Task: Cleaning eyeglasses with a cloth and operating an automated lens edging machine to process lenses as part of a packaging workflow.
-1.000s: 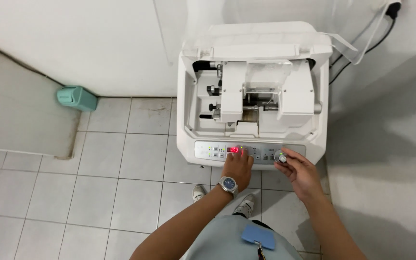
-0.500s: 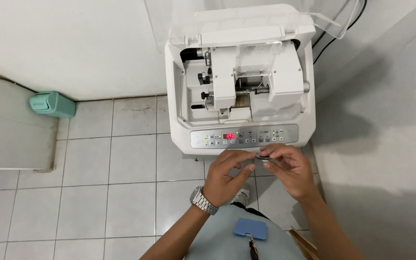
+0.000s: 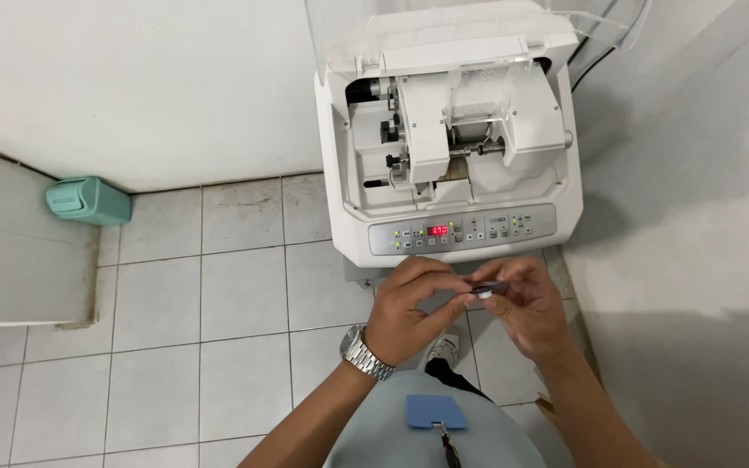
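Left hand (image 3: 409, 316) and right hand (image 3: 526, 308) each in closed grip on small dark lens (image 3: 487, 287), before white machine (image 3: 452, 139)

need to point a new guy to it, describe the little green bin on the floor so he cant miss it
Start at the white machine with the grey button panel, standing against the white wall. Look left along the foot of that wall, across the pale floor tiles, to the corner beside a grey panel. The small bin there is the only mint-green thing in sight.

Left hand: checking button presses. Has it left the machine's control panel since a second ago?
Yes. The left hand came off the control panel, toward the body, joining the right hand.
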